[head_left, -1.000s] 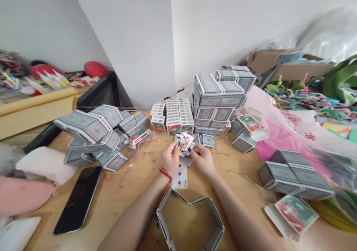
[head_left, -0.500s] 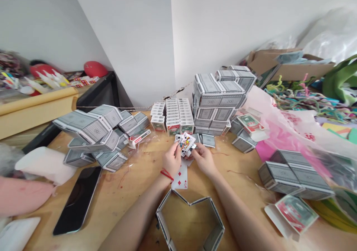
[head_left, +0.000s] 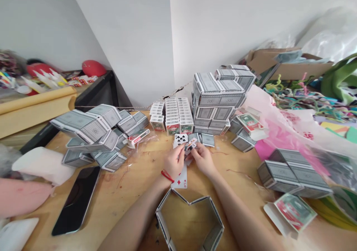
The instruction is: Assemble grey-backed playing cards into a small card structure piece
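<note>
My left hand [head_left: 174, 161] and my right hand [head_left: 203, 158] meet over the middle of the table, both closed on a playing card [head_left: 190, 145] that is tilted and seems bent between the fingertips. Whether more than one card is held, I cannot tell. Just beyond the fingers lies a ten of spades [head_left: 180, 140], face up. Under my left wrist, which wears a red string, a three of diamonds [head_left: 181, 180] shows in part. Nearer to me, between my forearms, stands a heart-shaped frame [head_left: 190, 200] built from folded cards.
Folded-card blocks are stacked in a tall pile [head_left: 217, 102] at the back right and a lower pile [head_left: 92, 128] at the left. Card boxes [head_left: 179, 115] stand in rows behind my hands. A phone [head_left: 76, 200] lies left; an opened card box [head_left: 295, 212] lies right.
The card between my hands showed its picture face before; now it is tilted and looks bent in my fingers. The ten of spades beyond is more exposed.
</note>
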### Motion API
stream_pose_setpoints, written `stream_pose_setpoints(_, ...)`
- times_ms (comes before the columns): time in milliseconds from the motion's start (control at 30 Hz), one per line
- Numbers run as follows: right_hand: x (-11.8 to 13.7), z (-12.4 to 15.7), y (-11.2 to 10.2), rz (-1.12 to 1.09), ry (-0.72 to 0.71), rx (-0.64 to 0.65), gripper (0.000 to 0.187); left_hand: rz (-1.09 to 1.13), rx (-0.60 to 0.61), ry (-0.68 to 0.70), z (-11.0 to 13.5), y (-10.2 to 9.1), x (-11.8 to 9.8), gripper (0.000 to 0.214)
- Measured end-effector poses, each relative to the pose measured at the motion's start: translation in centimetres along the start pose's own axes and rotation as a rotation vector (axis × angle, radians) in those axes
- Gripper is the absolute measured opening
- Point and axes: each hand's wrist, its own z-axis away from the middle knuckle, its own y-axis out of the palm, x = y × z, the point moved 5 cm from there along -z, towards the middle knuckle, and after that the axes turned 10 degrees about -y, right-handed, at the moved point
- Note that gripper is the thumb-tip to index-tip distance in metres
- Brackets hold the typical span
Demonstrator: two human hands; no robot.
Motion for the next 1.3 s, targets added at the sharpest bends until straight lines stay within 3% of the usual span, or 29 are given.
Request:
stream_pose_setpoints(133,-0.3,0.0,-0.2,-0.021,0.0,-0.019,0.02,-0.036,0.026,0.11,0.1,0.1,-0.8,0.027)
stream_pose_setpoints(367,0.2,-0.1,-1.2,0.115,-0.122,-0.141,0.003,-0.074,0.13,0.434,0.6,0.6,-2.3,0.035)
stream_pose_setpoints(433,0.3,-0.1,-1.1,0.092,-0.102,-0.13,0.005,-0.074,0.114,0.409,0.5,0.6,-2.1,0.034)
stream_pose_setpoints(600,0.0,0.1,0.1,-0.041,0.018,-0.009,0.024,-0.054,-0.055,0.014,-0.1,-0.1,0.2,0.027)
stream_pose_setpoints(733,-0.3,0.0,0.2,-0.058,0.023,-0.001,0.032,-0.031,-0.104,-0.134,-0.1,-0.1,1.3,0.025)
stream_pose_setpoints(1033,-0.1,-0.1,-0.1,-0.032,0.012,-0.004,0.035,-0.002,-0.089,-0.028,-0.4,-0.2,1.0,0.023)
stream_pose_setpoints(1300,0.2,-0.1,-0.4,-0.081,0.005,-0.058,0.023,0.053,0.106,0.177,0.0,0.5,-1.0,0.033)
